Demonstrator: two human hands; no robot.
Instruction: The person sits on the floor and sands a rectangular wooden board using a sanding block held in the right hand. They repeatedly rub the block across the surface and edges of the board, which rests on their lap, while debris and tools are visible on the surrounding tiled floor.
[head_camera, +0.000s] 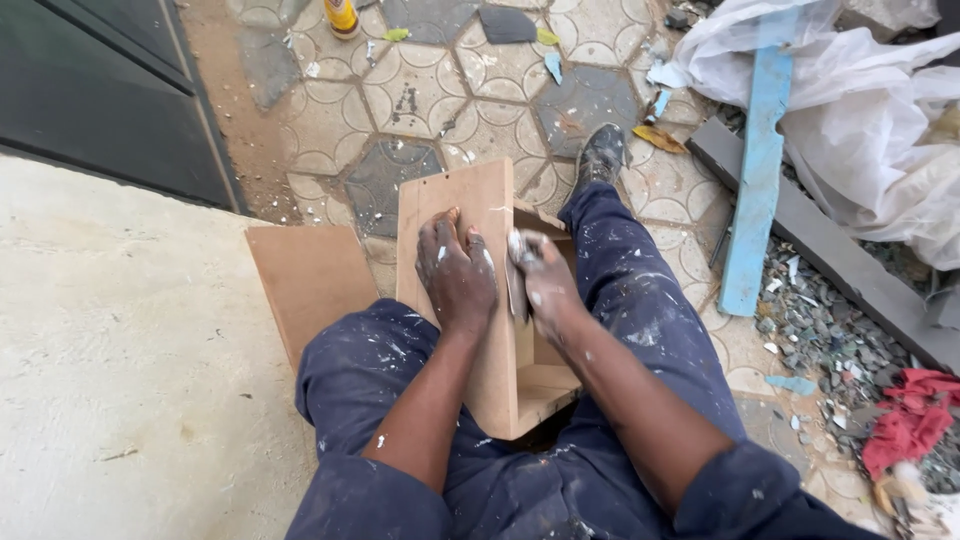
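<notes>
A small brown fibreboard box (470, 200), open on one side, rests between my knees. My left hand (455, 270) lies flat on its top panel, fingers spread a little, pressing it down. My right hand (540, 280), smeared with white filler, grips a thin flat blade (516, 290) against the box's upper right edge. Both hands and my dark blue overalls (640, 330) are spattered with white. My right leg stretches forward to a dusty shoe (601, 155).
A loose brown board (310, 280) lies beside my left thigh, by a pale concrete ledge (110, 350). Patterned paving (470, 90) ahead. A blue plank (758, 170), grey bar (830, 250), white plastic sheet (860, 100), rubble and red cloth (910, 420) lie right. A dark door (110, 90) stands left.
</notes>
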